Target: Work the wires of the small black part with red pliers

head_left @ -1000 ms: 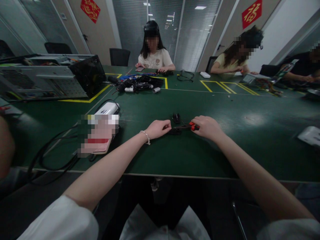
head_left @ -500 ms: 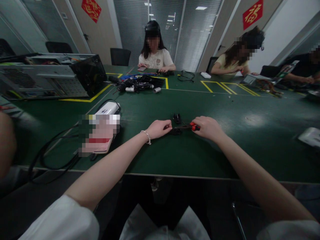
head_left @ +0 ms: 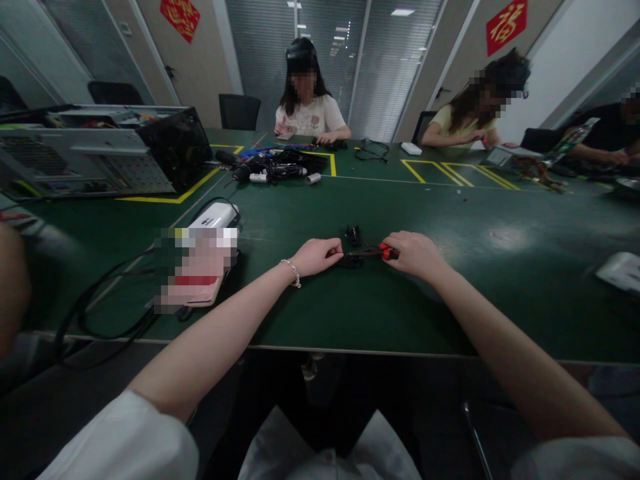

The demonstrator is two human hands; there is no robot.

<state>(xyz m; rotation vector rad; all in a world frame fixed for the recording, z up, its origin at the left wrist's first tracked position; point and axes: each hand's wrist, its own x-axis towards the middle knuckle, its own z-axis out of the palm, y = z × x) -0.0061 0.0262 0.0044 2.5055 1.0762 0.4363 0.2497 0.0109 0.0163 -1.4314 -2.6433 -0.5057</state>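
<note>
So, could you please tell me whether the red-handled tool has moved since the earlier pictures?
No, not visibly: judged against the yellow tape on the table, the red-handled tool in the right hand has kept its place.

Forward and Down, From Head Height

Looks out from above and behind left hand (head_left: 317, 257) and right hand (head_left: 415, 255), close to the front edge of a green table (head_left: 325, 313), facing across toward a glass wall (head_left: 387, 73) well beyond.
</note>
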